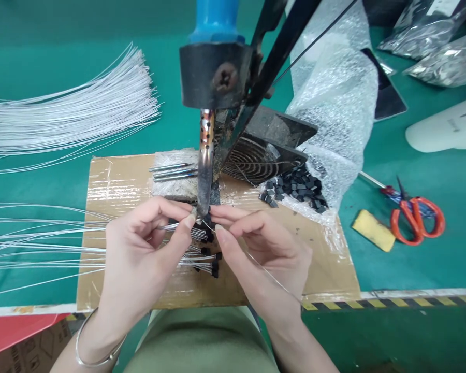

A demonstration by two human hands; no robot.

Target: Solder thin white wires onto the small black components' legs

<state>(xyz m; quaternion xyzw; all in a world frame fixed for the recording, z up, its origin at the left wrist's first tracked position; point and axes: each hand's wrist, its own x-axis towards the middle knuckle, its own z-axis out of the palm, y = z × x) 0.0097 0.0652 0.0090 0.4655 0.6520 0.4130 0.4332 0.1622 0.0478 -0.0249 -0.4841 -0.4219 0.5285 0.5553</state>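
A soldering iron (206, 150) with a blue handle hangs tip-down from a black stand. Just left of its tip, my left hand (151, 243) pinches finger and thumb together; the small piece between them is too hidden to name. On the other side, my right hand (264, 248) is closed on a thin solder wire (270, 274), whose end reaches the iron's tip. White wires (196, 256) with small black connectors (215, 268) at their ends lie below and between the hands. They extend leftward beneath my left hand.
A cardboard sheet (326, 259) covers the green table. A black fan (256, 160) stands behind the iron, beside loose black connector housings (299, 186) on bubble wrap (334, 98). Orange-handled scissors (411, 220) and a yellow sponge (373, 229) lie right. A white wire bundle (101, 111) lies far left.
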